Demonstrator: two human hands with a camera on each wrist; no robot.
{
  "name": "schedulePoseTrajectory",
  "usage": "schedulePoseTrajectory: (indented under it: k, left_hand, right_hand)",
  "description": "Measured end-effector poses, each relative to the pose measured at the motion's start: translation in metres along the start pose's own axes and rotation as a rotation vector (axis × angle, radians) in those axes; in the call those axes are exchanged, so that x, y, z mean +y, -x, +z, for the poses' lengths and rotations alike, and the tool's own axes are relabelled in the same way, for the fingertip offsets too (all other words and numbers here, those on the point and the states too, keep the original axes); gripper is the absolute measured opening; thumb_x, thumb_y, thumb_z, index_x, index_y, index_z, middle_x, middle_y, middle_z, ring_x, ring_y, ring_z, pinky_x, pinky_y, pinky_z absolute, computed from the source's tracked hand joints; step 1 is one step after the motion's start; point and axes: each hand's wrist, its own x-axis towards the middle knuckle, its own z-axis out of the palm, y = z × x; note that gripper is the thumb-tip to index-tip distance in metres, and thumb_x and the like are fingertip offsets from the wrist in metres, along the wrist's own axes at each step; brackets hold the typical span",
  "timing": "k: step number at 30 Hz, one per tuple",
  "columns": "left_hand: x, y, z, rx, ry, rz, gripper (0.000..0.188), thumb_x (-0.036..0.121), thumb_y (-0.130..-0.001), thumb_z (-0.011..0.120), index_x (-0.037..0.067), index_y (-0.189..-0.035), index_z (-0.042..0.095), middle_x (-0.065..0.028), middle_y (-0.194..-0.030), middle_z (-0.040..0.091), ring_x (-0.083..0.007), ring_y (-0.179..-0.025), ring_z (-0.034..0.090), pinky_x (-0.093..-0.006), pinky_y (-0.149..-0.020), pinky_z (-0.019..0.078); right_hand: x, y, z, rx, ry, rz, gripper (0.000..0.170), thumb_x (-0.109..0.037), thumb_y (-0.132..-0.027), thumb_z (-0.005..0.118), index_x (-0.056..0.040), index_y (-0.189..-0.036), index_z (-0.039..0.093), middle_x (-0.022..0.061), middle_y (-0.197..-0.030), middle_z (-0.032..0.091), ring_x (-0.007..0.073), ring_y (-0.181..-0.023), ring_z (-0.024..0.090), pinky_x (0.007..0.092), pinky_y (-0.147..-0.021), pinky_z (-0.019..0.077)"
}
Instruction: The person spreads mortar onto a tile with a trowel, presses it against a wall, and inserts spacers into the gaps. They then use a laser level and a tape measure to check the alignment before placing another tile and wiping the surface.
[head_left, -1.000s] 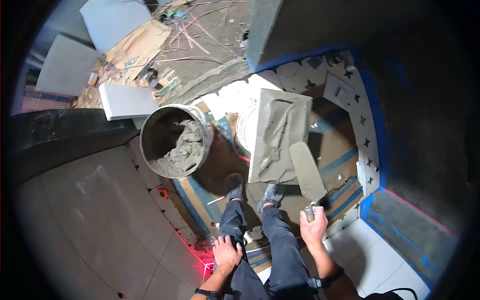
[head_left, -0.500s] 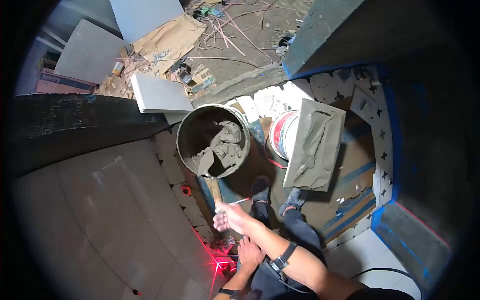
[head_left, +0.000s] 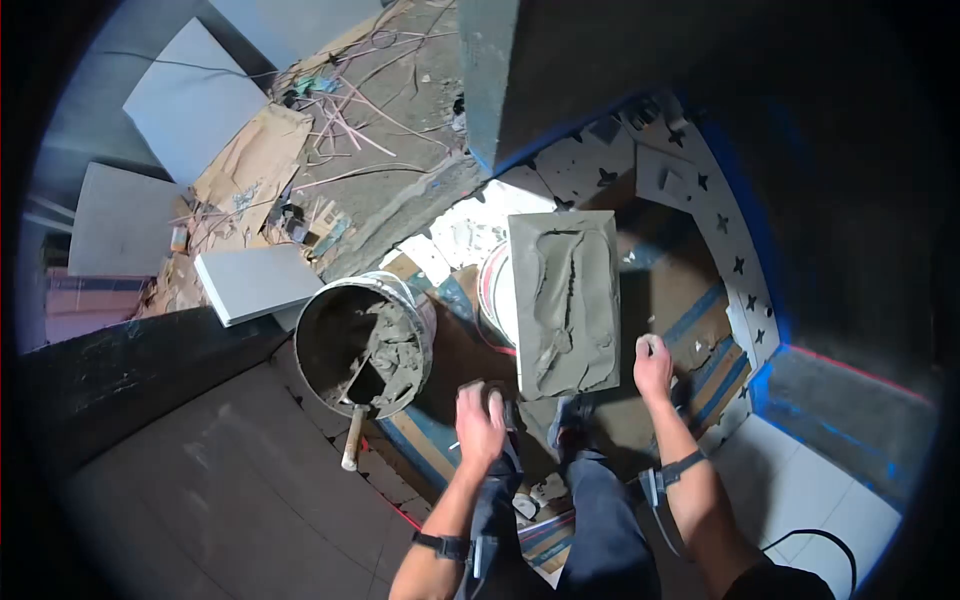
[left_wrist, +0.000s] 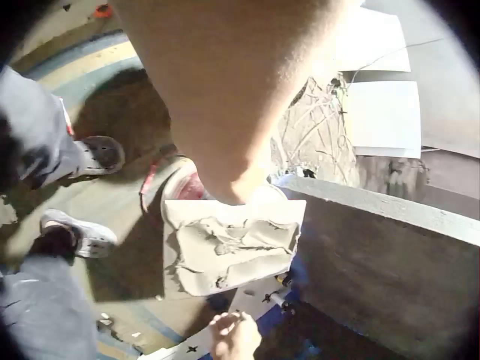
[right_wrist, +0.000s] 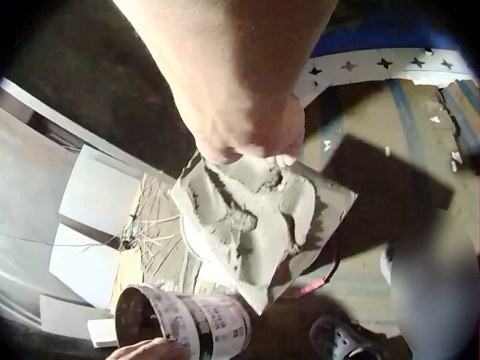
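A rectangular tile [head_left: 568, 375] lies on an upturned-looking white and red bucket [head_left: 497, 295], its top coated with thick grey, ridged mortar [left_wrist: 232, 255]. To the right of the tile hovers my right hand [head_left: 654, 370], fingers loosely curled around nothing. My left hand [head_left: 480, 422] is in the air between the tile and the mortar bucket [head_left: 420, 345], also empty with relaxed fingers. A trowel [head_left: 353, 440] rests in that bucket, its blade in the grey mortar and its wooden handle leaning out over the rim.
Below the tile are my shoes [left_wrist: 97, 155] on a floor covered with brown and blue-striped sheets. White tiles with dark cross spacers [head_left: 738, 265] edge the right side. Dark walls [head_left: 840, 220] close in. Spare tiles [head_left: 258, 282], cardboard [head_left: 255, 165] and wire scraps lie beyond.
My right hand first held the trowel by the tile, then reached into the mortar bucket with it. The trowel now stays there, and both hands have risen toward the tile, the left off my leg.
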Motion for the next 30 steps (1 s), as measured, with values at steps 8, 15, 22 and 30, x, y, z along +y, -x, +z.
schedulePoseTrajectory:
  k: [8,15,22,30]
  left_hand:
    - [-0.045,-0.087,0.101,-0.258,0.502,-0.619,0.059,0.057,-0.107,0.044,0.001,-0.119,0.06,-0.013,-0.101,0.066,-0.0232,-0.086,0.065,-0.0376,-0.078,0.0539]
    - [-0.009,-0.091,0.078,-0.304,0.77,-0.604,0.06,0.055,-0.107,0.042,0.003,-0.129,0.063,-0.0129,-0.119,0.071,-0.0272,-0.1,0.068,-0.041,-0.088,0.0543]
    - [0.025,-0.092,0.047,-0.204,0.44,-0.332,0.048,0.042,-0.109,0.049,0.001,-0.129,0.065,-0.0088,-0.12,0.069,-0.0224,-0.105,0.065,-0.037,-0.094,0.0501]
    - [0.22,0.014,0.178,-0.472,0.143,-0.168,0.03,0.029,-0.106,0.057,0.004,-0.092,0.066,0.0018,-0.084,0.058,-0.0109,-0.08,0.052,-0.0301,-0.077,0.0441]
  right_hand:
    - [0.059,-0.024,0.053,-0.434,-0.536,0.184,0.048,-0.04,-0.107,0.05,0.0023,-0.121,0.067,0.0136,-0.113,0.073,0.0225,-0.109,0.066,0.0364,-0.095,0.0493]
    - [0.07,-0.007,0.065,-0.364,-0.879,-0.041,0.031,-0.021,-0.106,0.055,0.0021,-0.123,0.068,0.0142,-0.102,0.073,0.0199,-0.095,0.067,0.0323,-0.086,0.051]
    - [0.081,0.026,0.023,-0.26,-0.94,0.057,0.026,-0.021,-0.102,0.061,0.0022,-0.109,0.07,0.0174,-0.091,0.07,0.0261,-0.085,0.067,0.0388,-0.078,0.0514]
    - [0.221,0.113,-0.116,-0.289,-1.355,0.659,0.018,-0.016,-0.1,0.061,-0.0052,-0.109,0.073,-0.0012,-0.083,0.067,0.0075,-0.073,0.056,0.027,-0.061,0.0428]
